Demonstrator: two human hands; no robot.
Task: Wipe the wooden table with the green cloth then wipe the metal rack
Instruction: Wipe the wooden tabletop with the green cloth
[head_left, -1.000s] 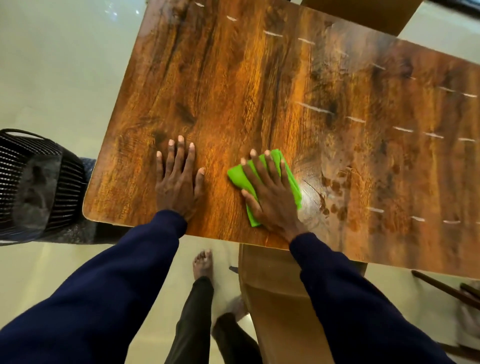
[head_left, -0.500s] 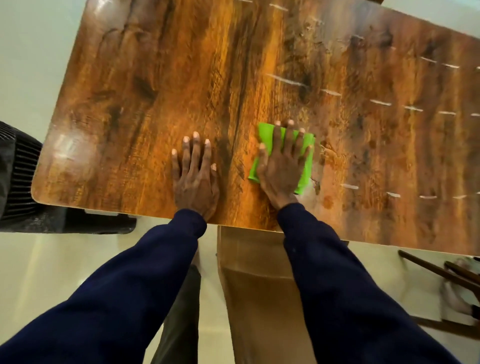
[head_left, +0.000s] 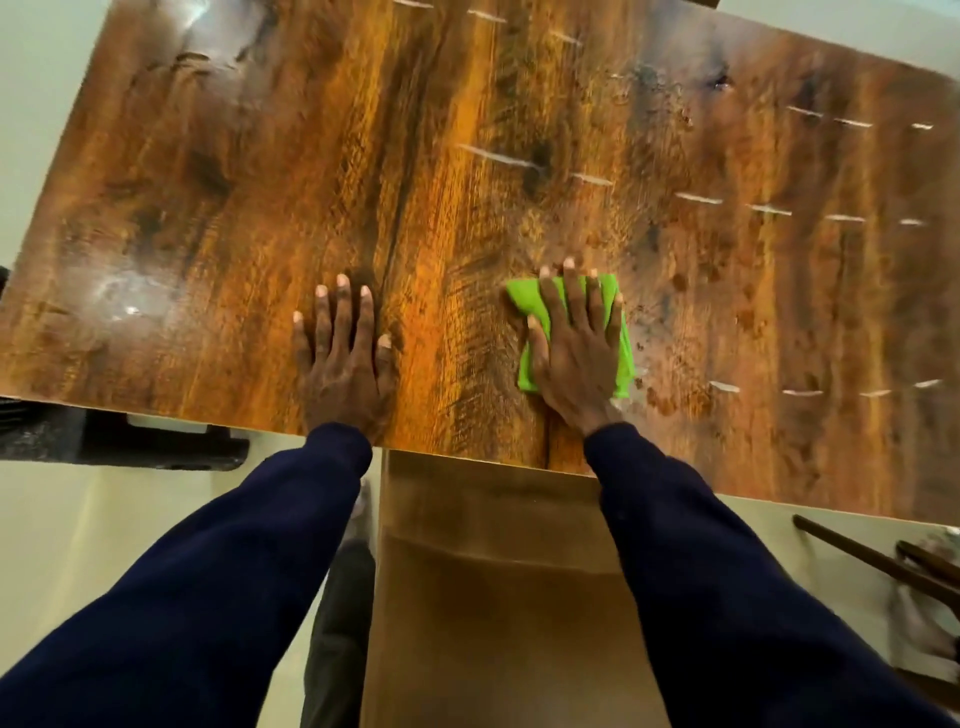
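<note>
Since the earlier frame we see the green cloth (head_left: 618, 332) and the right hand (head_left: 574, 358) on it carried toward three o'clock along the near edge of the wooden table (head_left: 218, 197), while the left hand (head_left: 345, 364) remains planted. Left to right: the left hand lies flat, fingers spread and pointing to twelve o'clock, gripping nothing; we judge it a brace for the leaning body. At three o'clock from it, well apart, the right hand presses palm-down with fingers splayed over the folded cloth, pinning rather than clenching it, presumably to spread pressure for wiping. The cloth's long axis runs six to twelve o'clock, its far edge just under the fingertips (head_left: 569, 265). No metal rack is identifiable in view.
</note>
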